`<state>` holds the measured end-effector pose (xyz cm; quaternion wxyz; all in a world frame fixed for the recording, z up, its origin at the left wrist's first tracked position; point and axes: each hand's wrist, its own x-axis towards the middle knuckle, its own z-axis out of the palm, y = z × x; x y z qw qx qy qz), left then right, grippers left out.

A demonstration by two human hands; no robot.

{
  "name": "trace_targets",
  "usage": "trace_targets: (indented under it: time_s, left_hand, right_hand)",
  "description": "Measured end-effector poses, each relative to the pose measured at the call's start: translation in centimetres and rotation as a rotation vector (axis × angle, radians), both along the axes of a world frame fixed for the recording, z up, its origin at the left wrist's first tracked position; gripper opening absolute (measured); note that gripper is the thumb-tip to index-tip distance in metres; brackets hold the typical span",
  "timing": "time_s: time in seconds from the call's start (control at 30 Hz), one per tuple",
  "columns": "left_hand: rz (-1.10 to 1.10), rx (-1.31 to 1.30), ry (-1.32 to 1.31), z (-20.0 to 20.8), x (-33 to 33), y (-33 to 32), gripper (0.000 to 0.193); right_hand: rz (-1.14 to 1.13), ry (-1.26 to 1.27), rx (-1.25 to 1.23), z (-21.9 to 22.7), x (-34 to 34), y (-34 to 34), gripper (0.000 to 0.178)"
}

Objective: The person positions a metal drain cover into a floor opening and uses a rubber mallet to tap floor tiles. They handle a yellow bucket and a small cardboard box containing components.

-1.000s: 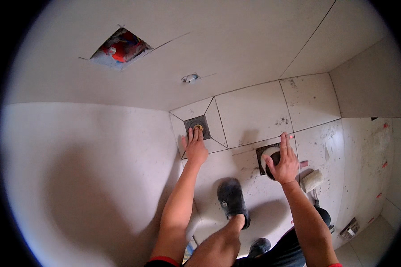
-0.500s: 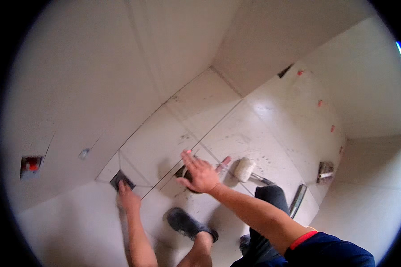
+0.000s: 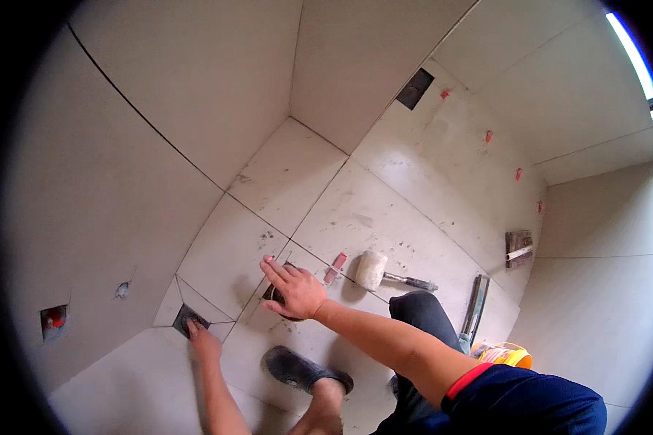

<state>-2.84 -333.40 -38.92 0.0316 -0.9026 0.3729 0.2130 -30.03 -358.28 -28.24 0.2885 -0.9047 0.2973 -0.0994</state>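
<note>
My left hand [image 3: 206, 344] reaches down to a small dark square [image 3: 183, 314] set in the floor tiles near the wall corner. Its visible fingers are stretched out onto the square; I cannot tell whether this is an opening or a drain cover. My right hand [image 3: 299, 293] is open, palm down, fingers extended over a dark round-edged spot [image 3: 272, 293] at a tile joint, and covers most of it. Just beyond that hand lies a red bar-shaped piece [image 3: 335, 267]. A rubber mallet [image 3: 371, 270] with a pale head and dark handle rests to its right.
Near my knee lies a long metal bar-like tool [image 3: 477, 304]. A flat float-like tool [image 3: 519, 249] rests by the right wall, with a yellow bucket [image 3: 515, 356] nearer. A dark rectangular opening [image 3: 415, 88] is at the far wall. My shoe [image 3: 297, 368] stands between my arms.
The view has shifted, bringing the yellow bucket into sight and making the picture sharper. Both hands remain at the same two spots on the floor.
</note>
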Motion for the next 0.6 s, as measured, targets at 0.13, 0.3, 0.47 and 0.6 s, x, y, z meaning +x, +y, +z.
trace_targets:
  time_s: [0.13, 0.3, 0.47, 0.6]
  left_hand:
    - [-0.046, 0.215, -0.125, 5.0, -3.4, -3.3, 0.051]
    - [0.305, -0.163, 0.008, 7.9, -14.3, -1.3, 0.043]
    - [0.196, -0.258, 0.231, 13.0, -21.0, 2.5, 0.043]
    - [0.703, -0.464, 0.677, 23.8, -22.7, 2.5, 0.04]
  right_hand:
    - [-0.022, 0.023, -0.008, -0.3, -1.6, 0.0, 0.089]
    - [-0.002, 0.007, 0.128, 0.4, -1.8, -0.3, 0.093]
    - [-0.175, -0.027, 0.222, 1.9, -4.7, -1.1, 0.093]
    - [-0.373, -0.057, 0.269, 5.2, -7.7, -0.1, 0.089]
